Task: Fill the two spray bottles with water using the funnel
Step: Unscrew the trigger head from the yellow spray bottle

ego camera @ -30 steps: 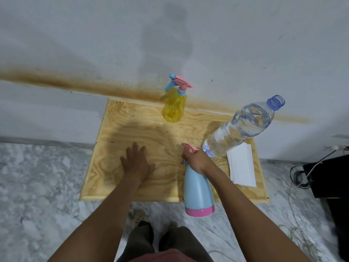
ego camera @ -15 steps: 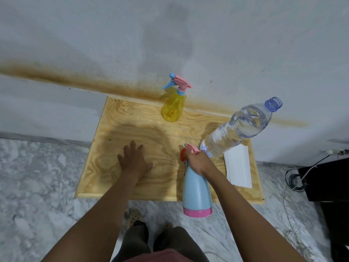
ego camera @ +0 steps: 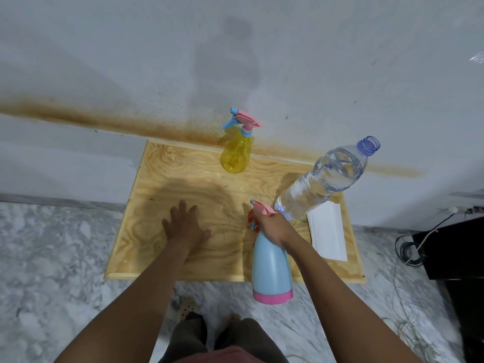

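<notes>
On the far left, grey marble floor [ego camera: 52, 258] runs up to a pale wall, where a brown stain [ego camera: 104, 119] streaks across just above the back edge of a wooden board [ego camera: 162, 166].

The left hand [ego camera: 184, 226] lies palm down on the bare wood in the near-left part of the board. Its fingers are straight and spread, and it holds nothing.

Further right, at the back edge against the wall, the yellow spray bottle [ego camera: 237, 153] stands upright with its pink and blue trigger head on. It is well apart from both hands.

Right of the left hand, the right hand [ego camera: 272, 226] grips the blue spray bottle [ego camera: 271, 263] with its fingers curled round the neck, just under the pink trigger head. The blue body reaches towards the viewer, and its pink base shows in front of the board's near edge, over the floor.

Just behind that hand stands a clear water bottle [ego camera: 324, 179], largely full, leaning to the right in this wide view, its bluish neck uppermost. Whether its base touches the trigger head cannot be told.

Beside it, near the board's right edge, lie flat white sheets [ego camera: 328, 231]. On the floor beyond the board, cables [ego camera: 411, 250] coil beside a black box [ego camera: 455, 247].
</notes>
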Demonstrator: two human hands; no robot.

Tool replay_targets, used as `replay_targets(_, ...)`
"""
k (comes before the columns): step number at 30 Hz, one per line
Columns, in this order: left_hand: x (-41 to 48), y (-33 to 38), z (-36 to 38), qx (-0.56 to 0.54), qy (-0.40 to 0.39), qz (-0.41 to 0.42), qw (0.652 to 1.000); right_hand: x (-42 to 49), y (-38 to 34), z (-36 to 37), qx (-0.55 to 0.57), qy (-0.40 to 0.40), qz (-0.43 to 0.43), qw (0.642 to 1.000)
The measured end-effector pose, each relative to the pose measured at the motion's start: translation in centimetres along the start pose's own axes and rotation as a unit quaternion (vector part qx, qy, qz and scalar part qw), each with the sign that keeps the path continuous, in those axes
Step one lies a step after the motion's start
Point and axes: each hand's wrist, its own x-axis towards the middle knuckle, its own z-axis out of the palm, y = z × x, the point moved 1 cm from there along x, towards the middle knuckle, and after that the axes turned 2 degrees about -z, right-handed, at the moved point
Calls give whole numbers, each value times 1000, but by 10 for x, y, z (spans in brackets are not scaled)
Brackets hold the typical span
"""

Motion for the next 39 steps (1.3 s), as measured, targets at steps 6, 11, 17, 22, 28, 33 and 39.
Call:
replay_targets(6, -23, 11, -19, -158, -116, 133, 971, -12, -21, -11, 119, 12, -87, 989)
replay_targets(11, -56, 35, -50, -272, -251, 250, 895, -13, -61, -15, 143, 45, -206, 967)
replay_targets(17, -66, 39, -82, -429, -75, 290, 852, -8, -110, -13, 151, 71, -272, 948)
replay_targets(22, -61, 22, -100, -450, 93, 206, 864, 1, -125, -4, 163, 96, -268, 945)
replay_targets(28, -47, 14, -102, -386, 217, 145, 885, 22, -128, 12, 175, 78, -239, 952)
replay_targets(33, -15, 20, -97, -360, 228, 100, 899, 55, -123, 19, 142, 45, -221, 964)
replay_targets(39, 36, 29, -84, -398, 214, 48, 890, 94, -119, 22, 76, -7, -211, 974)
